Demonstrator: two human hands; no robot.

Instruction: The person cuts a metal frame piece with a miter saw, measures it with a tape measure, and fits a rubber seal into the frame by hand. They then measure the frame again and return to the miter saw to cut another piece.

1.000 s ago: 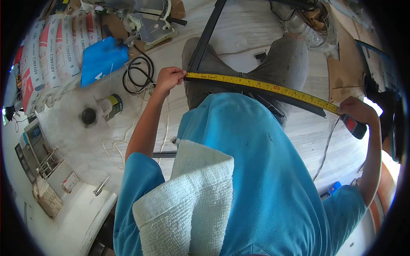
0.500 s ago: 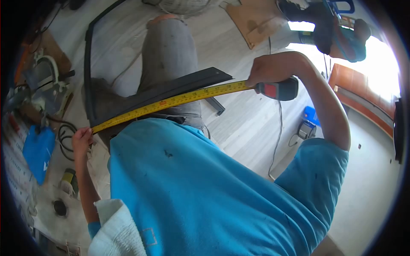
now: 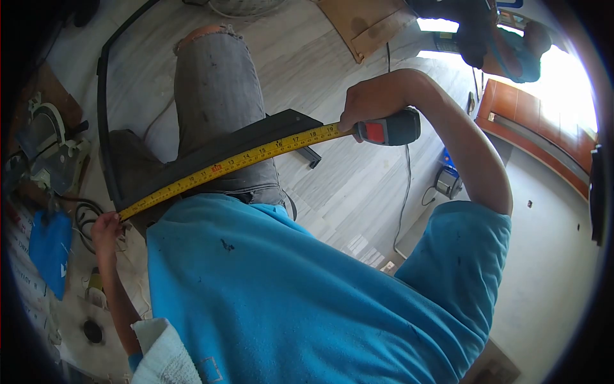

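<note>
A yellow tape measure point(image 3: 256, 153) is pulled out across my lap, its blade lying along the edge of a dark frame point(image 3: 211, 148). At the frame's lower left corner, my left hand point(image 3: 105, 232) pinches the blade's end. My right hand point(image 3: 374, 101) grips the tape measure at the other end, by its black and red case point(image 3: 390, 128), just past the frame's pointed end. The fingers of this hand are partly hidden behind the blade and case. Over my knees in grey trousers point(image 3: 217, 89) rests the frame, one long side reaching up the left of the view.
On the left stand a power saw point(image 3: 57, 137), a blue bag point(image 3: 51, 246) and a coiled cable point(image 3: 86, 221). Cardboard point(image 3: 368, 29) lies on the floor ahead. Another person point(image 3: 511, 51) is at the upper right, near an orange-brown wooden panel point(image 3: 534, 141). A cord point(image 3: 404, 205) crosses the floor.
The whole view has shifted, so my hands, the tape measure and the frame sit further left. Both hands keep their holds, and the blade stays stretched along the frame.
</note>
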